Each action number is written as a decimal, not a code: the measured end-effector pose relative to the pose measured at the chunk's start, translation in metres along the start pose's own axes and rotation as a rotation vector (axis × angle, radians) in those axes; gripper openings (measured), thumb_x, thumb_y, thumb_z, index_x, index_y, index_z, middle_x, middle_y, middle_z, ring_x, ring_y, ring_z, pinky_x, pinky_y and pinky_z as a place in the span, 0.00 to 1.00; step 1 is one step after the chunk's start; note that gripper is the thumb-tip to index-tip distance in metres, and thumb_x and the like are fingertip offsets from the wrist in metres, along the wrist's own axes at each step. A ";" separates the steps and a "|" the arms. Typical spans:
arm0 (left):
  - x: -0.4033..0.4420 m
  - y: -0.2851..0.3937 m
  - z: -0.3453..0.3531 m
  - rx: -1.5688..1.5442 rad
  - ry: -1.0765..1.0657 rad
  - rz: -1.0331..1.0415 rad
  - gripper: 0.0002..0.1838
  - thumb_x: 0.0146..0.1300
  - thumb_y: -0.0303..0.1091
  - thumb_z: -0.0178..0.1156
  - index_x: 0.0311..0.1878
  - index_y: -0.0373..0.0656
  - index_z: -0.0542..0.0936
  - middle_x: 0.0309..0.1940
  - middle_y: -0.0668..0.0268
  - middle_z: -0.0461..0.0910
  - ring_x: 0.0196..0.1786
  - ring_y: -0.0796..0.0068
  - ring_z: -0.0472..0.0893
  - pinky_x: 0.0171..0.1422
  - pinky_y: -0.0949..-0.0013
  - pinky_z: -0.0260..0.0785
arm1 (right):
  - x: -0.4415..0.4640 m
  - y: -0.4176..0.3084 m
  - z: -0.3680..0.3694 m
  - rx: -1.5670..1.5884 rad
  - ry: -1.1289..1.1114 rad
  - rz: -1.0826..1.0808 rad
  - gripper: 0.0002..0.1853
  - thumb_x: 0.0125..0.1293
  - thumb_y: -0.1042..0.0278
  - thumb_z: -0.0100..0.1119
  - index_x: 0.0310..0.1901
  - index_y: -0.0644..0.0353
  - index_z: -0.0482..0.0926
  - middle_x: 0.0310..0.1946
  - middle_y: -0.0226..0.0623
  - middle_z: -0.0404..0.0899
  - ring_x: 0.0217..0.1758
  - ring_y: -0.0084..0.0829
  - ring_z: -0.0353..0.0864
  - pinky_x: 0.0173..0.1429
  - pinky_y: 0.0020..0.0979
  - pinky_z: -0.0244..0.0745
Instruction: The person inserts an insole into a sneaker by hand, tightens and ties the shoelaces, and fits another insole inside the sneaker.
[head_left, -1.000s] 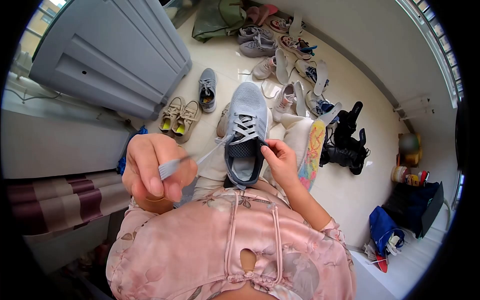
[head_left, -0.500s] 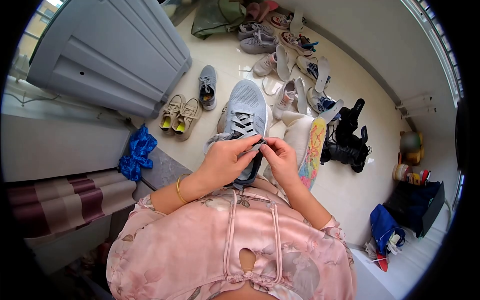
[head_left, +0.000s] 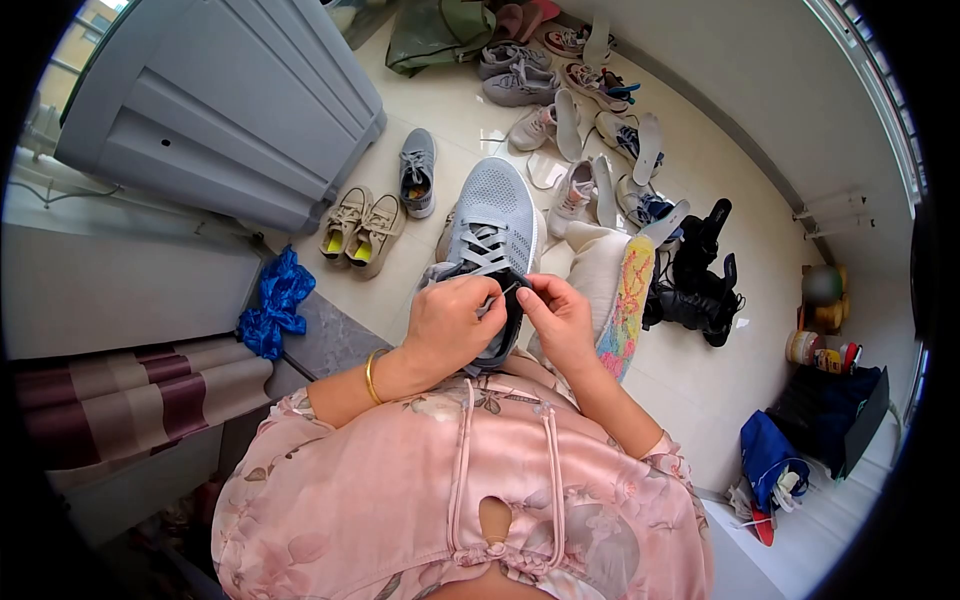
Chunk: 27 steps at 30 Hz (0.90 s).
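A grey mesh sneaker (head_left: 492, 195) is in front of me, toe pointing away, with pale laces (head_left: 480, 245) crossed over its upper part. My left hand (head_left: 450, 325), wearing a gold bangle, is closed in a pinch at the dark shoe opening. A short, thin, light length of shoelace (head_left: 512, 288) shows between the two hands. On the opposite side, my right hand (head_left: 560, 320) pinches the edge of the opening near the top eyelets. The left fingertips are partly hidden by the hand itself.
A matching grey sneaker (head_left: 417, 172) and beige shoes (head_left: 362, 232) stand ahead on the left. Several shoes and loose insoles (head_left: 648, 147) lie on the tiles. A colourful sole (head_left: 628, 300) is beside my right hand, with black boots (head_left: 690, 290) beyond. A grey cabinet (head_left: 220, 110) stands left.
My left hand has drawn slightly back and left from the right fingertips, opening a small gap where the lace shows. My right hand stays at the shoe's edge.
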<state>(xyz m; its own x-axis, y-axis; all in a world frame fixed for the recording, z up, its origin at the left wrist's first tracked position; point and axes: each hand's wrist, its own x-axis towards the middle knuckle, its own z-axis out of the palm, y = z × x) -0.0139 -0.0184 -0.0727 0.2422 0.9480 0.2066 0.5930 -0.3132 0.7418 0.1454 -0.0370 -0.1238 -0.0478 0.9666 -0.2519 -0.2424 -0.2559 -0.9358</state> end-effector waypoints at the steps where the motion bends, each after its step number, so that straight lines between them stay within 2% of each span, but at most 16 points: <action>1: 0.000 0.000 0.000 0.005 0.002 0.003 0.04 0.51 0.27 0.64 0.30 0.38 0.80 0.24 0.60 0.80 0.25 0.63 0.79 0.28 0.66 0.70 | 0.000 0.000 0.000 -0.003 0.000 0.000 0.11 0.66 0.72 0.59 0.46 0.68 0.78 0.32 0.27 0.79 0.32 0.13 0.73 0.35 0.17 0.69; 10: 0.001 0.000 0.000 0.014 -0.024 0.012 0.04 0.51 0.28 0.63 0.29 0.39 0.80 0.23 0.60 0.80 0.25 0.62 0.80 0.28 0.65 0.70 | -0.001 0.004 0.001 -0.041 0.009 -0.060 0.10 0.65 0.72 0.59 0.46 0.68 0.78 0.32 0.28 0.80 0.32 0.14 0.75 0.36 0.18 0.71; 16: 0.005 0.001 0.002 0.034 0.001 0.028 0.04 0.53 0.29 0.61 0.29 0.40 0.78 0.24 0.60 0.79 0.27 0.60 0.80 0.30 0.61 0.71 | -0.001 -0.005 0.002 -0.151 -0.011 -0.162 0.10 0.66 0.71 0.59 0.45 0.66 0.78 0.35 0.31 0.80 0.36 0.17 0.77 0.40 0.20 0.72; 19: 0.007 0.000 0.006 0.062 0.026 0.068 0.04 0.55 0.29 0.59 0.29 0.40 0.78 0.23 0.59 0.78 0.27 0.59 0.79 0.31 0.59 0.71 | 0.006 -0.008 -0.006 0.201 -0.068 0.071 0.11 0.67 0.68 0.58 0.46 0.64 0.77 0.36 0.30 0.80 0.37 0.17 0.77 0.41 0.20 0.72; 23: 0.005 -0.005 0.008 0.094 0.012 0.124 0.06 0.53 0.29 0.64 0.35 0.41 0.80 0.26 0.60 0.79 0.27 0.61 0.79 0.30 0.63 0.69 | 0.014 -0.003 -0.014 0.126 -0.128 0.136 0.09 0.68 0.66 0.57 0.44 0.62 0.77 0.37 0.30 0.80 0.38 0.19 0.78 0.43 0.21 0.72; 26: 0.006 0.003 0.000 0.058 0.061 0.151 0.08 0.51 0.29 0.65 0.36 0.41 0.80 0.28 0.61 0.79 0.28 0.62 0.78 0.31 0.64 0.69 | 0.016 -0.018 -0.014 0.225 -0.046 0.047 0.07 0.68 0.68 0.55 0.43 0.61 0.75 0.39 0.33 0.80 0.40 0.21 0.78 0.45 0.23 0.73; 27: 0.006 0.001 -0.002 0.060 0.095 0.193 0.11 0.50 0.29 0.66 0.38 0.41 0.80 0.31 0.61 0.79 0.32 0.62 0.78 0.35 0.63 0.69 | 0.016 -0.028 -0.015 0.222 -0.010 -0.029 0.07 0.69 0.68 0.54 0.44 0.61 0.74 0.40 0.35 0.80 0.41 0.23 0.79 0.45 0.23 0.74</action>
<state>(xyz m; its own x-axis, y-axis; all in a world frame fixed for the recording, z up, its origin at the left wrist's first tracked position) -0.0138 -0.0128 -0.0695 0.2845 0.8701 0.4024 0.5882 -0.4899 0.6435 0.1660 -0.0144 -0.1058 -0.0475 0.9739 -0.2221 -0.4514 -0.2193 -0.8649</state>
